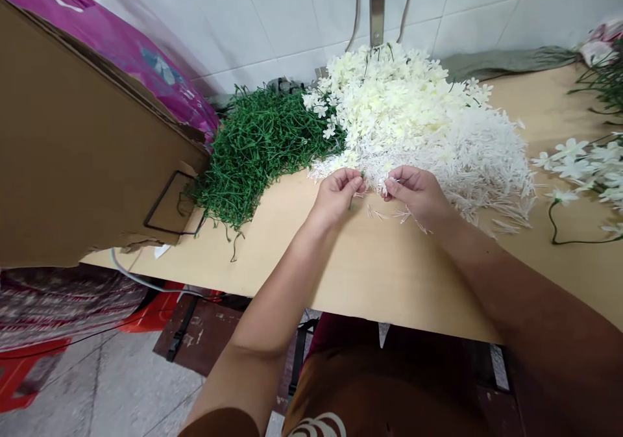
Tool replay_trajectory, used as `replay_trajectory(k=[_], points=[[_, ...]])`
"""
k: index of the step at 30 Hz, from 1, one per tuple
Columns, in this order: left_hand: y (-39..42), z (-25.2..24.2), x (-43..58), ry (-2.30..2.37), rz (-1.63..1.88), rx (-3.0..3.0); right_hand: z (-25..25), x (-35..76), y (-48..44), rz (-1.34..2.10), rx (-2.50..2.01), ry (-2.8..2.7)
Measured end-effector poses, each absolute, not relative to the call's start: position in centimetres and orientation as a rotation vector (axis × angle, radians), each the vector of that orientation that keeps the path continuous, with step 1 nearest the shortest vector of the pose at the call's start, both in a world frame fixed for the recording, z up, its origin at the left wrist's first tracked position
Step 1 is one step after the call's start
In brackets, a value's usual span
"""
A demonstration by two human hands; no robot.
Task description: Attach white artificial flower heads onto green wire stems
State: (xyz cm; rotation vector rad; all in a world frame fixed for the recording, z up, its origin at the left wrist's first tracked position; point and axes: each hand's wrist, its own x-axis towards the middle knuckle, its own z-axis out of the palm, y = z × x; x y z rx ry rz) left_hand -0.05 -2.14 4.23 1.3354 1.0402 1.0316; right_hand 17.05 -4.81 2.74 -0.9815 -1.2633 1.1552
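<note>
L hand [337,195] pinched shut on a thin green stem [351,202], R hand [416,193] pinching a white stamen bit [392,181], both over the table [365,262] edge of the stamen pile [487,158] — prob. early going: few finished flowers [584,161] at right, green stem pile [253,141] & petal pile [389,93] largely unused.

On the table [379,274] I see the blossom pile [389,93] at the back edge, the stem pile [253,145] left of it beside the cardboard box [73,151] on the left edge, stemmed flowers [588,164] at the right edge, and my left hand [337,193] and right hand [416,193] just before the blossoms
</note>
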Motion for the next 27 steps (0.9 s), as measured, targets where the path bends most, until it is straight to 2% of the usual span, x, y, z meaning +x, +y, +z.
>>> replay_trajectory(k=[5, 12, 27], points=[[-2.0, 2.5, 0.5, 1.016, 1.021, 1.158, 2.4, 17.3, -4.6, 1.222, -1.021, -1.229], [-2.6, 2.2, 0.6, 0.960, 0.904, 1.207, 1.7, 17.3, -4.4, 1.301, -1.038, -1.195], [-2.3, 1.6, 0.4, 0.939, 0.883, 1.324, 2.8, 17.6, -4.8, 1.304, -1.231, -1.264]])
